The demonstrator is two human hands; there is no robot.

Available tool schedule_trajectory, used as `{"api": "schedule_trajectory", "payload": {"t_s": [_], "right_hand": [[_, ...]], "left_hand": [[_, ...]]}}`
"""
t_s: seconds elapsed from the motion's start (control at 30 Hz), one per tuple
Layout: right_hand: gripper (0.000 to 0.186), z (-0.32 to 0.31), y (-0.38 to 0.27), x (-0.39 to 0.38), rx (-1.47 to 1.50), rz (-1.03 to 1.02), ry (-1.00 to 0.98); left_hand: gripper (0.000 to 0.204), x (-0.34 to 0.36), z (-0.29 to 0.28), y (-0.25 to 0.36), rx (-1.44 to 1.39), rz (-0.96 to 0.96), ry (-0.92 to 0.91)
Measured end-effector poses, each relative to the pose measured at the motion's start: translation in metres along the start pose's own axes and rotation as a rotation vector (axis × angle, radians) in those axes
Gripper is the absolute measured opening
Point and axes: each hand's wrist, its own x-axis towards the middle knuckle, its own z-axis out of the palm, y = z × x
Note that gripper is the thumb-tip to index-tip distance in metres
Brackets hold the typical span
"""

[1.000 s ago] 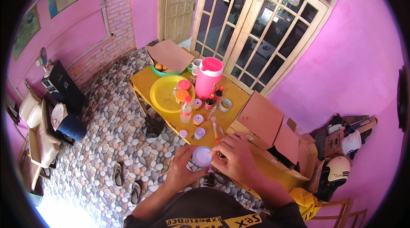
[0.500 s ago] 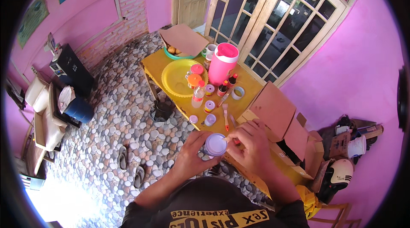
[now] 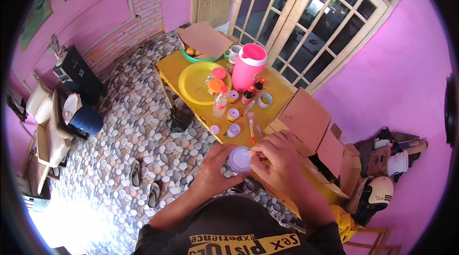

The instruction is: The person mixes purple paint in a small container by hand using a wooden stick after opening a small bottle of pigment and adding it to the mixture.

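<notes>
Above the near edge of the table, my left hand (image 3: 213, 171) is wrapped round a small round tub (image 3: 239, 160) with pale lilac paint-like stuff inside. My right hand (image 3: 277, 157) pinches a thin light-coloured stick (image 3: 250, 152), its tip at the tub's right rim. A bit of red shows by those fingers, too small to make out. Just beyond my hands are a lilac cup (image 3: 233, 130), a lilac lid (image 3: 214, 129) and a paintbrush (image 3: 251, 126) with an orange handle tip. Two lilac-topped tins (image 3: 233, 115) stand farther back.
The yellow table (image 3: 210, 119) carries a yellow tray (image 3: 189, 85), a pink jug (image 3: 249, 68), a clear bottle (image 3: 220, 104), dark red-capped bottles (image 3: 247, 96) and a tape roll (image 3: 265, 100). Open cardboard boxes (image 3: 306, 119) sit at right. Sandals (image 3: 153, 195) lie on the pebble-patterned floor.
The whole view has shifted slightly. My hands keep nearly the same grip on the tub and stick; the stick's tip stays by the tub's right rim.
</notes>
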Motion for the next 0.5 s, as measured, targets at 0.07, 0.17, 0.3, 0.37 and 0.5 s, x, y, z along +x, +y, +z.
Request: {"api": "schedule_trajectory", "payload": {"t_s": [0.07, 0.17, 0.3, 0.37, 0.5], "right_hand": [[0.018, 0.004, 0.0, 0.001, -0.009, 0.0, 0.019], [0.018, 0.003, -0.004, -0.001, 0.124, 0.0, -0.019], [0.018, -0.003, -0.003, -0.004, 0.106, -0.011, -0.035], [0.017, -0.008, -0.003, -0.006, 0.035, 0.009, -0.038], [0.018, 0.002, 0.001, -0.006, 0.006, 0.017, 0.041]], "left_hand": [[0.063, -0.001, 0.002, -0.001, -0.004, -0.006, 0.013], [0.062, -0.001, 0.001, -0.004, 0.037, 0.013, -0.008], [0.064, -0.003, 0.001, -0.005, 0.035, -0.012, -0.007], [0.064, -0.003, 0.001, -0.004, 0.063, 0.0, -0.007], [0.065, -0.001, 0.003, 0.003, 0.089, -0.036, -0.021]]}}
